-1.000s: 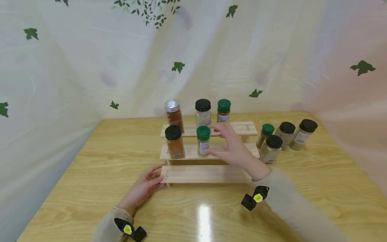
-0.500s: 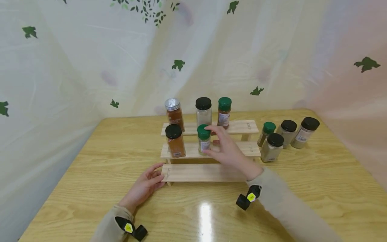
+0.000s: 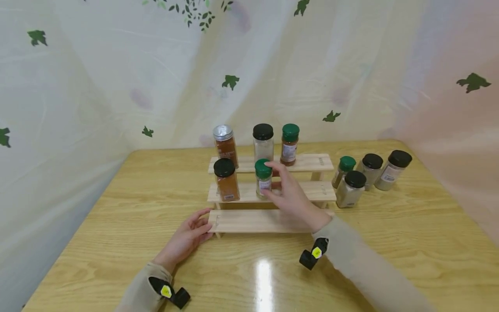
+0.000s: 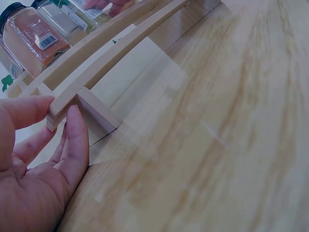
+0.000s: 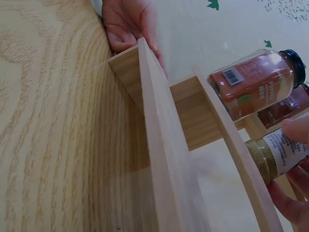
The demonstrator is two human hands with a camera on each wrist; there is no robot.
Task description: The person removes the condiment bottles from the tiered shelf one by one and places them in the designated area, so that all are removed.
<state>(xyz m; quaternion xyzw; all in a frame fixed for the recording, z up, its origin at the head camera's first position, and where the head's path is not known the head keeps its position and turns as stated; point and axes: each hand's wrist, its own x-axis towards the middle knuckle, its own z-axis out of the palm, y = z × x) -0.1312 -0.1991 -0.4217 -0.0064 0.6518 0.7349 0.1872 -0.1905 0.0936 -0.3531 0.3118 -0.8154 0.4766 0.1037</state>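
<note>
A three-tier wooden spice rack (image 3: 269, 221) stands on the table. My left hand (image 3: 186, 240) holds the left end of its lowest shelf, thumb above and fingers below, as the left wrist view shows. With thumb and fingers, my right hand (image 3: 292, 197) grips a small green-capped spice jar (image 3: 263, 175), upright on the middle shelf. In the right wrist view, the jar's white label (image 5: 286, 150) faces the thumb. Left of it on that shelf is a black-capped jar of orange powder (image 3: 227, 184). The top shelf carries a silver-capped jar (image 3: 226, 147), a black-capped jar (image 3: 263, 145) and a green-capped jar (image 3: 290, 147).
Right of the rack, several more jars stand on the wooden table (image 3: 128, 208): a small green-capped jar (image 3: 343, 171), and black-capped ones, the front one (image 3: 350, 190) close to the rack's end. A pale curtain (image 3: 175, 86) with leaf prints hangs behind.
My right hand has moved slightly left, and its spread fingers have closed around the green-capped spice jar on the middle shelf. The left hand keeps its hold on the rack.
</note>
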